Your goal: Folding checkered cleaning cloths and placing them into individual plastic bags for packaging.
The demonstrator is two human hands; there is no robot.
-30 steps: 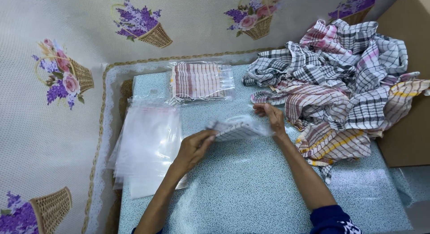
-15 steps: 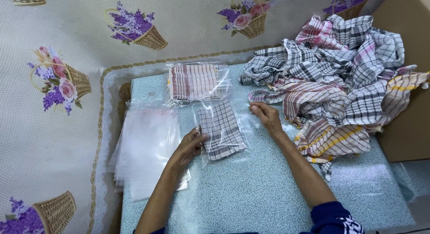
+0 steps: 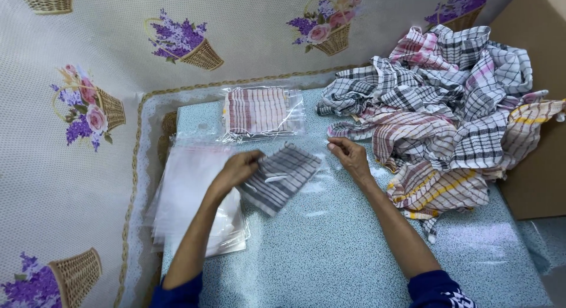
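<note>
your left hand (image 3: 236, 172) pinches the near-left edge of a folded grey-striped cloth (image 3: 280, 178) that sits inside a clear plastic bag (image 3: 315, 184); fingers closed on it, the cloth tilted diagonally and lying on the blue speckled table top (image 3: 330, 255), about centre, just in front of you. your right hand (image 3: 349, 157) is at the bag's far-right side, fingertips drawn together as if nipping the bag's edge; can't tell for sure whether film is actually between them, it's too transparent.

around it: stack of empty clear bags (image 3: 194, 196) directly under and left of your left forearm, touching the cloth's left side. already bagged red-striped cloth (image 3: 259, 112) lies flat just behind the grey one, near but apart. big heap of loose checked and striped cloths (image 3: 448, 107) fills the right rear of the table, its nearest edge just beside your right hand and wrist. cardboard box wall (image 3: 539, 137) stands behind the heap on the right. floral basket-print covering (image 3: 88, 107) runs along the left and back.
</note>
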